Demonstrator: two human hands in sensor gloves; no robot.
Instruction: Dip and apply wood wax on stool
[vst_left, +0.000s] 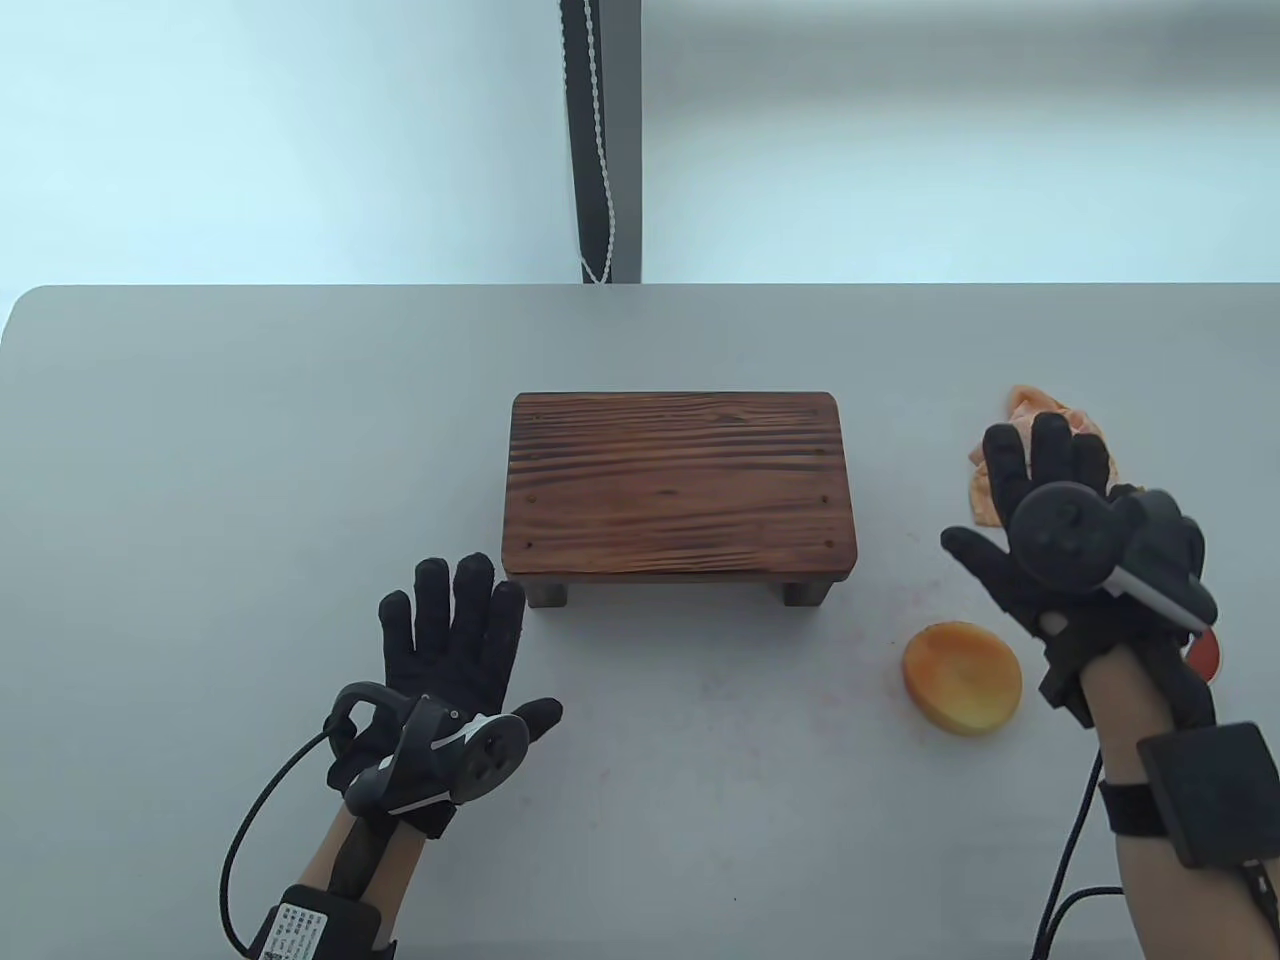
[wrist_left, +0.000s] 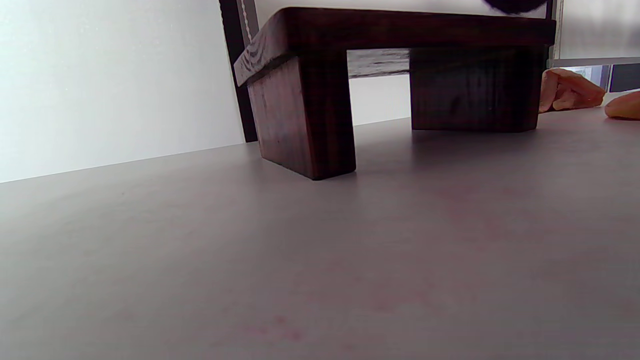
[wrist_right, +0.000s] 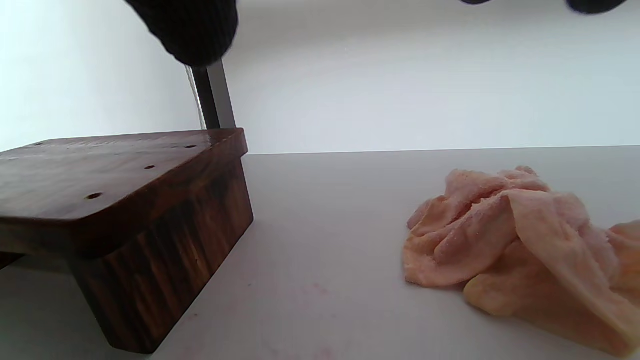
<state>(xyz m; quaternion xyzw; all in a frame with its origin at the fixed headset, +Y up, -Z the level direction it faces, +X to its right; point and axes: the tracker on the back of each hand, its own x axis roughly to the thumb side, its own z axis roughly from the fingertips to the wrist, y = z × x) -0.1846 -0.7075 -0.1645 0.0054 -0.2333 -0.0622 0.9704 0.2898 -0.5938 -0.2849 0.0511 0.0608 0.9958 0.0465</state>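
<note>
A dark brown wooden stool (vst_left: 680, 485) stands upright in the middle of the grey table (vst_left: 250, 450); it also shows in the left wrist view (wrist_left: 390, 75) and in the right wrist view (wrist_right: 120, 200). An orange round block of wax (vst_left: 962, 677) lies to its front right. A crumpled peach cloth (vst_left: 1030, 410) lies to the right of the stool, clear in the right wrist view (wrist_right: 520, 245). My right hand (vst_left: 1040, 500) hovers open above the cloth, holding nothing. My left hand (vst_left: 460, 640) is open with fingers spread, front left of the stool, empty.
A dark vertical post with a bead cord (vst_left: 600, 140) stands behind the table's far edge. The table's far left corner (vst_left: 30, 300) is rounded. Faint reddish smears mark the tabletop (vst_left: 720, 690) in front of the stool.
</note>
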